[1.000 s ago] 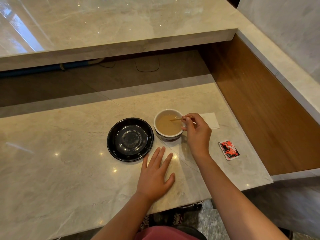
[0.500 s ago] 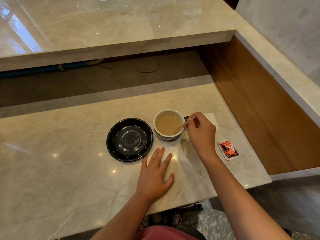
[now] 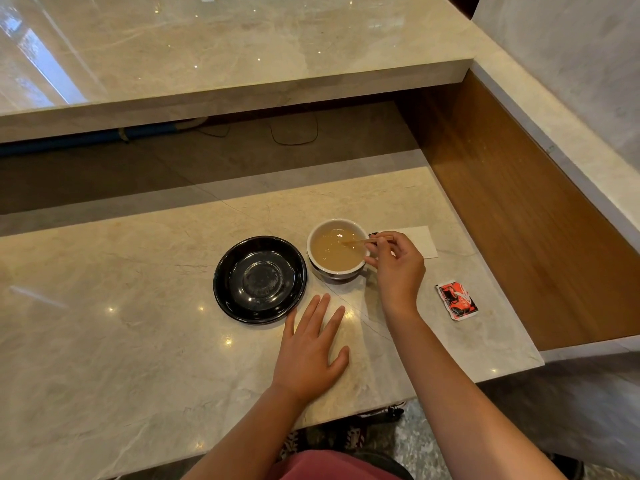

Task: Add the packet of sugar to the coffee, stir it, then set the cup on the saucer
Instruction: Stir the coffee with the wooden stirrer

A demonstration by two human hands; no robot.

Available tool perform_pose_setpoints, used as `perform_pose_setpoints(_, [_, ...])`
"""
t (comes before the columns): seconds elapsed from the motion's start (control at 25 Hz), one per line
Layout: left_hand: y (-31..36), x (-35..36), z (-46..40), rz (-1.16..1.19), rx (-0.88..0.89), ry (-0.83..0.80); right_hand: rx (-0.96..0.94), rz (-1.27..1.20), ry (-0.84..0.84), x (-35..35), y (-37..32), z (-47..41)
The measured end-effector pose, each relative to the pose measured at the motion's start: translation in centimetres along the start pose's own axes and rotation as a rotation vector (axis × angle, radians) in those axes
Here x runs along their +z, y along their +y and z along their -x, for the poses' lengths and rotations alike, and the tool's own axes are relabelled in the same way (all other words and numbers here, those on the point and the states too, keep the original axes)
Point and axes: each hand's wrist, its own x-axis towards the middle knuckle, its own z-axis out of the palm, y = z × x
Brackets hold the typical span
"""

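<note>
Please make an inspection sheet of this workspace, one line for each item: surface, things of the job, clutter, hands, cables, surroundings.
Surface: marble counter, glossy, no spill seen.
Job's things: white cup of light brown coffee stands on the counter, right of the empty black saucer; red sugar packet lies apart at the right; wooden stirrer dips into the coffee.
Clutter: white napkin behind the right hand.
Hands: right hand pinches the stirrer; left hand rests flat, fingers spread.
Cables: thin black wire and blue hose under the upper shelf.
Surroundings: wooden side panel, raised marble shelf.
</note>
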Motion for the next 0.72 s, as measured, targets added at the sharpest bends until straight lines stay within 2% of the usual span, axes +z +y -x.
perform_pose_setpoints(0.08, [0.0,0.0,0.0,-0.003,0.002,0.001,-0.090,0.116,0.022,-0.7,-0.1,-0.1])
perform_pose_setpoints(0.24, [-0.1,0.1,0.0,-0.018,-0.003,-0.015,-0.280,0.338,-0.040,-2.0,-1.0,-0.3])
perform_pose_setpoints(0.32, [-0.1,0.2,0.1,-0.023,-0.008,-0.025,-0.322,0.390,-0.052,-2.4,-1.5,-0.5])
perform_pose_setpoints(0.72, [-0.1,0.1,0.1,-0.027,-0.006,-0.023,-0.111,0.107,-0.006,-5.8,-2.5,-2.5])
